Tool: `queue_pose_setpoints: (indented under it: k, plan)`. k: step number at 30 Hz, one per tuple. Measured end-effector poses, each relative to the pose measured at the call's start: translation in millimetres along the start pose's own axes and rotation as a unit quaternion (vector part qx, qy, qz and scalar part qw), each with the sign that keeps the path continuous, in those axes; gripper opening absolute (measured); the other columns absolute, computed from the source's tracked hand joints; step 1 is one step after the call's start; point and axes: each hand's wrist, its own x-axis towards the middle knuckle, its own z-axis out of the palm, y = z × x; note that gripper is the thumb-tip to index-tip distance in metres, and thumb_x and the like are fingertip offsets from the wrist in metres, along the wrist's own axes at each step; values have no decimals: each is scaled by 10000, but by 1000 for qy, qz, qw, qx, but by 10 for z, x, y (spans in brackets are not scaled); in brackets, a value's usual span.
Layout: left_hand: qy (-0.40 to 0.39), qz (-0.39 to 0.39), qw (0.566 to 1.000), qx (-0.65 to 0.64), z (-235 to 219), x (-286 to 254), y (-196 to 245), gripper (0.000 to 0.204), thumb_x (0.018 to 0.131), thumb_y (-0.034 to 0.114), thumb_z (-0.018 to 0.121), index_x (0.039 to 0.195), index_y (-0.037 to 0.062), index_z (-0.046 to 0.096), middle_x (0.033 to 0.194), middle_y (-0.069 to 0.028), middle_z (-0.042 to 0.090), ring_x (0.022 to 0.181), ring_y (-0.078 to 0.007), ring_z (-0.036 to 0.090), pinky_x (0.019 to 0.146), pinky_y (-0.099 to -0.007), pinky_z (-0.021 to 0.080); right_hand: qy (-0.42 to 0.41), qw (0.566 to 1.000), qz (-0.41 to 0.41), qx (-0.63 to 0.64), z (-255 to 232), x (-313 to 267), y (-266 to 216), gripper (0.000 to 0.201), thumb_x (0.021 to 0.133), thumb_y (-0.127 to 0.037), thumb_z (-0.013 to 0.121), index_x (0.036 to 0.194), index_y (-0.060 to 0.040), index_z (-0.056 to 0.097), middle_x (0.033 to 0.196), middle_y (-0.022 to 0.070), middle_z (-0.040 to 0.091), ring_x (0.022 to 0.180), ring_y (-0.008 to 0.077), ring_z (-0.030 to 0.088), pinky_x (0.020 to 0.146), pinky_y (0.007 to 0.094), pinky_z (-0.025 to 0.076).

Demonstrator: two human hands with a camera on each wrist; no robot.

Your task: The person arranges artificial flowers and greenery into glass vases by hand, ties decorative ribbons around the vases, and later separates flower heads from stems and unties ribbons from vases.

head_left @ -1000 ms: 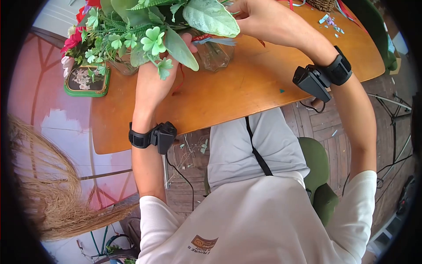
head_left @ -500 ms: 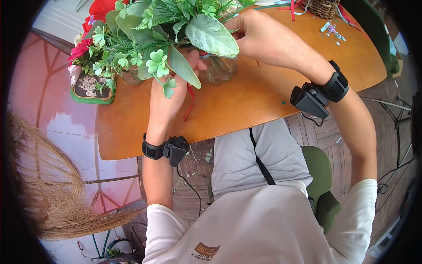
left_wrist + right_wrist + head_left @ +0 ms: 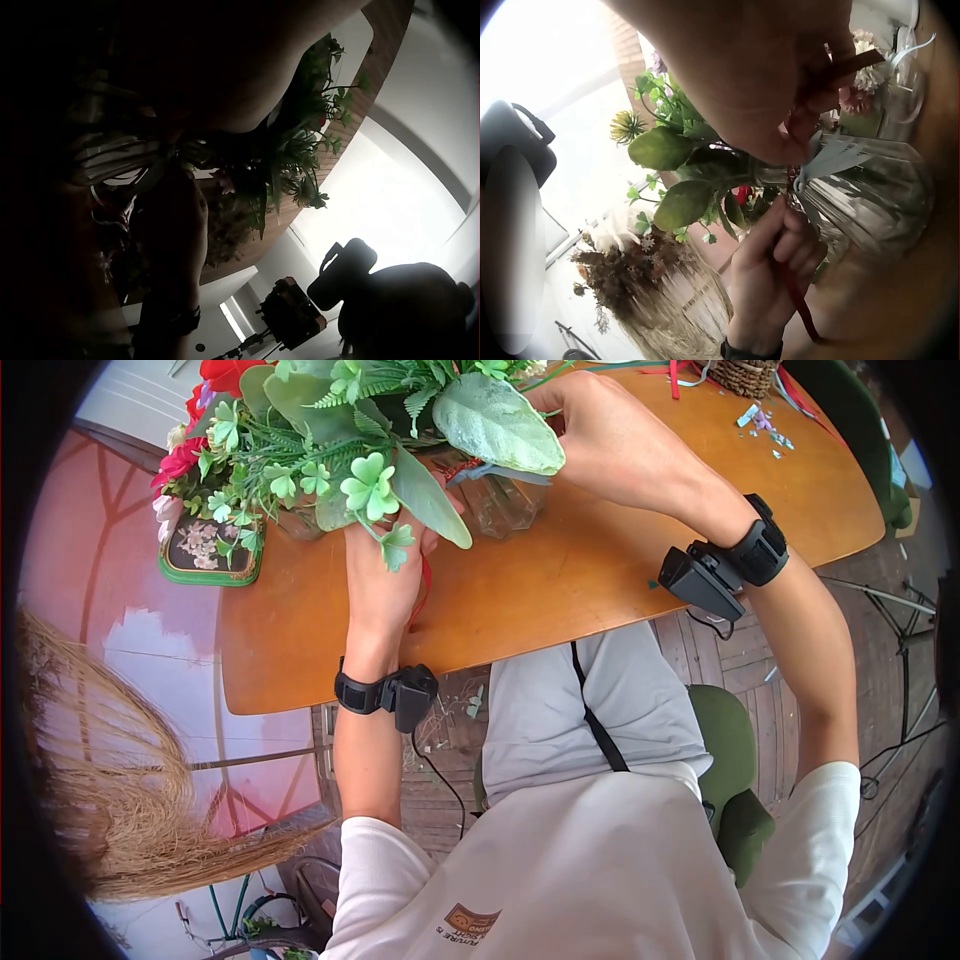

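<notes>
A clear ribbed glass vase (image 3: 889, 191) of flowers and green leaves (image 3: 368, 487) stands on the table, tilted sideways in the right wrist view. Round its neck is a light blue ribbon (image 3: 840, 156). My left hand (image 3: 383, 582) pinches a red ribbon (image 3: 798, 304) at the neck, its tail hanging below the fingers. On the other side, my right hand (image 3: 757, 82) grips the ribbon's other end, which sticks out past the fingers. In the head view, leaves cover the fingertips of both hands. The left wrist view is very dark.
A green-rimmed frame (image 3: 212, 578) with pale blossoms lies at the table's left. Paper scraps (image 3: 765, 425) and a wicker basket (image 3: 738, 375) are at the far right of the wooden table (image 3: 600, 575). Dried grass (image 3: 120, 790) stands left of the table.
My left hand has shifted a little to the right, its fingers now further behind the leaves. My right hand has stayed near the vase neck. The head view has shifted slightly.
</notes>
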Motion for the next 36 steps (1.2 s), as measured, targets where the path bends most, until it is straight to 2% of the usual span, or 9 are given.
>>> queue_pose_setpoints:
  k: [5,7,13,16,18,21,25,27,36]
  plan:
    - [-34,-6,999,-20,-69,64,-141,312,1001,280,625,860,6,671,616,68,397,579,-48,325,555,-245,252,-9,1000,-12,-14,4,45,-5,227,802,-198,632,754,23,649,607,156,567,547,231,536,588,383,475]
    - [-39,0,999,-13,-59,38,-128,308,1005,278,628,878,1,677,623,71,396,584,-45,322,554,-244,250,-35,999,6,31,-83,48,-95,370,888,-245,673,1087,68,682,881,238,710,776,310,698,713,407,522]
    - [-32,-64,997,-34,-81,30,-78,259,1000,250,653,942,4,707,650,75,364,600,-32,292,560,-230,229,-11,996,-20,83,-56,8,-43,318,865,-211,668,1017,68,677,857,252,699,797,349,704,721,421,527]
    - [-27,-15,999,-29,-91,52,-158,261,998,248,654,987,-7,710,704,55,501,664,-44,406,628,-230,327,-21,996,5,86,-67,8,-24,275,845,-191,659,944,66,672,814,244,691,762,346,694,703,420,521]
    - [62,114,986,102,-57,53,-186,271,999,235,647,965,-25,714,864,-4,661,841,-83,541,779,-265,420,-28,997,5,69,-83,10,-9,262,840,-188,656,910,64,664,801,243,688,746,344,688,694,420,518]
    - [49,156,980,115,-18,37,-133,283,999,222,643,937,-40,729,1041,-58,716,1027,-127,580,930,-308,430,-31,998,-2,53,-70,-2,32,253,839,-190,644,861,62,647,791,239,684,729,351,676,685,425,513]
    - [46,163,979,116,-7,43,-129,301,1002,226,639,906,-39,745,1042,-60,714,1028,-131,592,940,-301,437,-13,997,-46,59,-49,-5,74,246,852,-194,617,849,50,645,795,235,680,743,380,666,702,440,514]
    - [36,105,990,91,-20,41,-129,303,1006,234,636,940,-38,754,1055,-67,716,1021,-141,607,963,-306,442,-6,998,-34,57,-43,-9,60,245,854,-196,613,849,46,648,798,235,680,753,387,666,708,443,515]
    - [39,98,992,68,-22,48,-163,331,1012,270,634,989,-38,755,979,-60,722,973,-128,626,912,-294,486,7,999,-35,35,-63,-103,-59,231,858,-191,601,830,35,641,769,235,665,734,399,652,683,457,505]
